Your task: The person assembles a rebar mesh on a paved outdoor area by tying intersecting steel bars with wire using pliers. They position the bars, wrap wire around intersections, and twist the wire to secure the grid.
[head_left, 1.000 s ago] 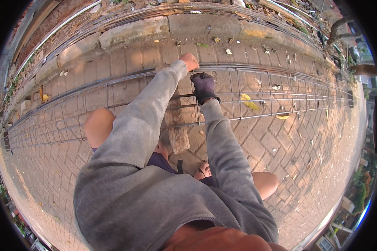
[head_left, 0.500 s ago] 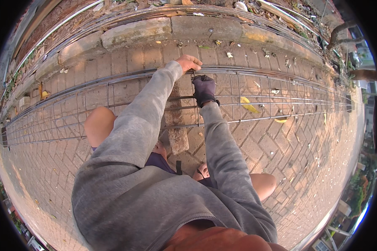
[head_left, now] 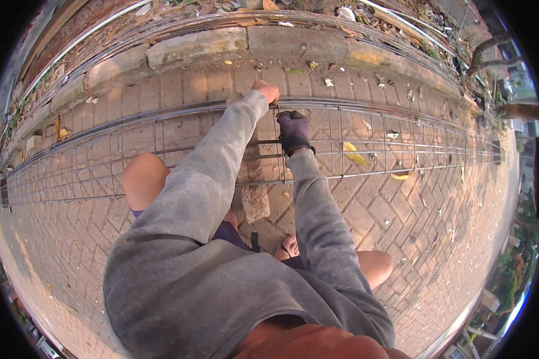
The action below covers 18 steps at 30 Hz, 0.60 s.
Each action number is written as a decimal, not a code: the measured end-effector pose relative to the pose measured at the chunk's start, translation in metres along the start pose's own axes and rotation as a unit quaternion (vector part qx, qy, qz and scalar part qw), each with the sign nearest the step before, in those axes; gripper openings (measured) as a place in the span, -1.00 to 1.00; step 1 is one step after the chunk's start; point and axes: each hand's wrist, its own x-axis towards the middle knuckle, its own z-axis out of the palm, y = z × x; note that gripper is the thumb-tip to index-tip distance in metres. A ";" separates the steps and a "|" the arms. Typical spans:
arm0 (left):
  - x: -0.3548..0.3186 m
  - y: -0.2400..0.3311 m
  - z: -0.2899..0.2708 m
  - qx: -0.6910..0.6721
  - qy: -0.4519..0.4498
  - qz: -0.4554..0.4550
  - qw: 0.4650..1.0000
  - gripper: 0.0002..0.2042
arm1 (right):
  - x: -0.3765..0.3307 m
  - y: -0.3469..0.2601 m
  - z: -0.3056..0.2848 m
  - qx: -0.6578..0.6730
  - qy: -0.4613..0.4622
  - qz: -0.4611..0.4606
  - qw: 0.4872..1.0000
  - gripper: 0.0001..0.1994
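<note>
A: Rebar cage (head_left: 365, 137) lies along the brick paving, near the stone curb (head_left: 293, 45).
B: I see my left hand (head_left: 265, 91) closed on its top bar, my gloved right hand (head_left: 294, 131) gripping a cross wire. I'd guess tying comes next.

Under the right hand (head_left: 294, 133) (in a dark matt cloth glove) lies a dull metal rebar cage (head_left: 371, 140) on rough brick paving (head_left: 437, 221).

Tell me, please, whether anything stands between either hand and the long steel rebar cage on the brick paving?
Nothing visible does. The bare left hand is at the top bar of the long steel rebar cage, and the dark-gloved right hand rests directly on its bars.
</note>
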 end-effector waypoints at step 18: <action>-0.002 0.006 -0.005 -0.027 0.048 -0.118 0.992 -0.66 | 0.004 -0.045 -0.057 -0.549 -0.134 -0.075 0.822 -0.69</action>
